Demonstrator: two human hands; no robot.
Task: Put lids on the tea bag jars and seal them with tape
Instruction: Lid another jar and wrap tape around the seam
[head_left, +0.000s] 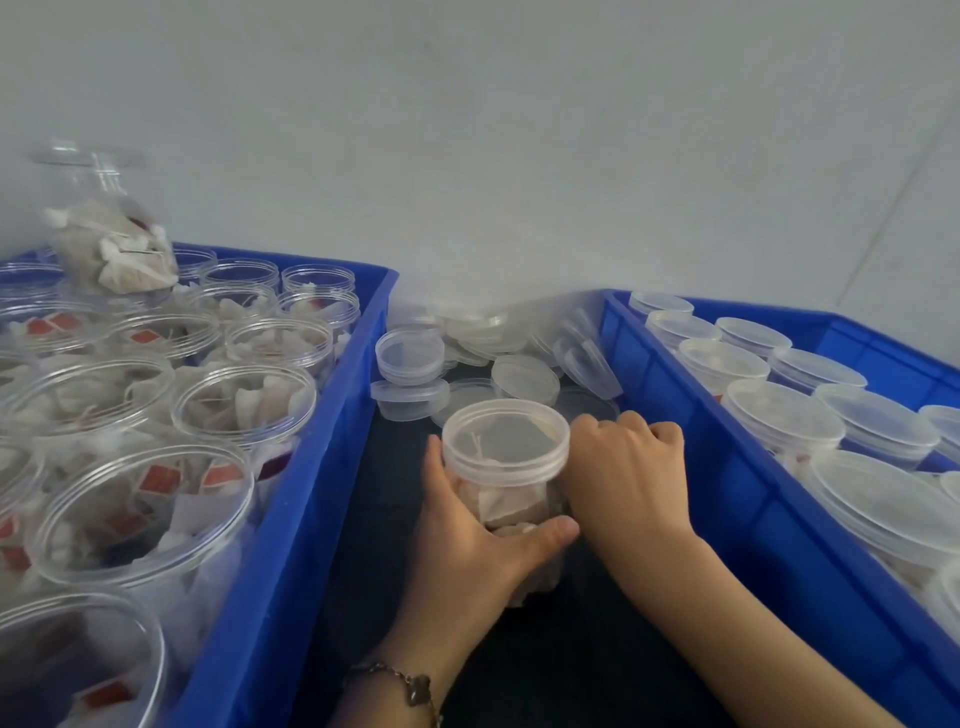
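Observation:
A clear jar of tea bags (511, 506) stands on the dark surface between two blue crates, with a translucent lid (505, 434) on its mouth. My left hand (470, 540) grips the jar's body, thumb across the front. My right hand (626, 467) sits against the right side of the lid and jar with curled fingers; whether it grips the lid or only touches it is hidden. No tape shows.
The left blue crate (332, 441) holds several open jars of tea bags, one jar (111, 234) stacked on top. The right blue crate (727, 467) holds several lidded jars. Loose lids (410, 356) lie piled behind the jar, against the grey wall.

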